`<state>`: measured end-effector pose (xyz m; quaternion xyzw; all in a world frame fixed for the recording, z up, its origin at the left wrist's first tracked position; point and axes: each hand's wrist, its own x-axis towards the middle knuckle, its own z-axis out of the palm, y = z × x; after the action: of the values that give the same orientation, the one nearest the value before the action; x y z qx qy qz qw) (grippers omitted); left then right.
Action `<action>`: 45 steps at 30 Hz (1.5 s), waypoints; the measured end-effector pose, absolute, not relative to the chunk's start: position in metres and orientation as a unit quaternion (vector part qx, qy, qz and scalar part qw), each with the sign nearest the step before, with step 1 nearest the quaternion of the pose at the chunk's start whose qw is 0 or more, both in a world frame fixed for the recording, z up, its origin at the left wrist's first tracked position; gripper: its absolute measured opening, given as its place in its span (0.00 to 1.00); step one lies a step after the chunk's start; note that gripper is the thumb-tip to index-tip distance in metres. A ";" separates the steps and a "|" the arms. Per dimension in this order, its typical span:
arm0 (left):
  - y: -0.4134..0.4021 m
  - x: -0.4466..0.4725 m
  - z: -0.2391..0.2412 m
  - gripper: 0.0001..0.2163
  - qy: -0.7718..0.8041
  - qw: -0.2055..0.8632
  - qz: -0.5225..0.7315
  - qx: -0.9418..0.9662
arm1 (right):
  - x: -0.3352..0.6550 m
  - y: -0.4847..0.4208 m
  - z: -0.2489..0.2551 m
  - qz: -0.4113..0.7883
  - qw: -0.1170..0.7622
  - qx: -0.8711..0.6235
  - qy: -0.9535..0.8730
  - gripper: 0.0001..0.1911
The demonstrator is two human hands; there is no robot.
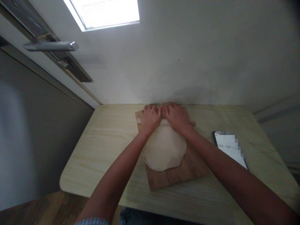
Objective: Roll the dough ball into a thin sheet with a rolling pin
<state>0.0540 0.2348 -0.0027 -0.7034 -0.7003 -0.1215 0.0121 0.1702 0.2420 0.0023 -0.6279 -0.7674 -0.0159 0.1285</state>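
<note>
A flat, roughly round sheet of dough (165,148) lies on a brown wooden board (178,175). At the board's far end, a wooden rolling pin (192,123) rests across the dough's far edge, mostly covered by both hands. My left hand (151,118) is closed over the pin's left part, fingers curled forward. On the right part my right hand (177,117) grips it the same way. The two thumbs nearly meet at the middle of the pin.
The board sits on a pale wooden table (100,147) pushed against a white door (199,56). A phone (231,148) showing a timer lies to the right of my right forearm. A metal door handle (51,46) juts out at the upper left.
</note>
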 end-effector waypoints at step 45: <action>0.150 0.037 -0.001 0.18 -0.636 0.050 -0.109 -0.762 | 0.176 0.136 -0.004 -0.065 0.148 -0.564 -0.810 0.22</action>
<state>0.0372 0.1497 -0.0014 -0.7622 -0.6361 -0.1090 0.0504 0.1757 0.1359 -0.0041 -0.5641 -0.8098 -0.0655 0.1477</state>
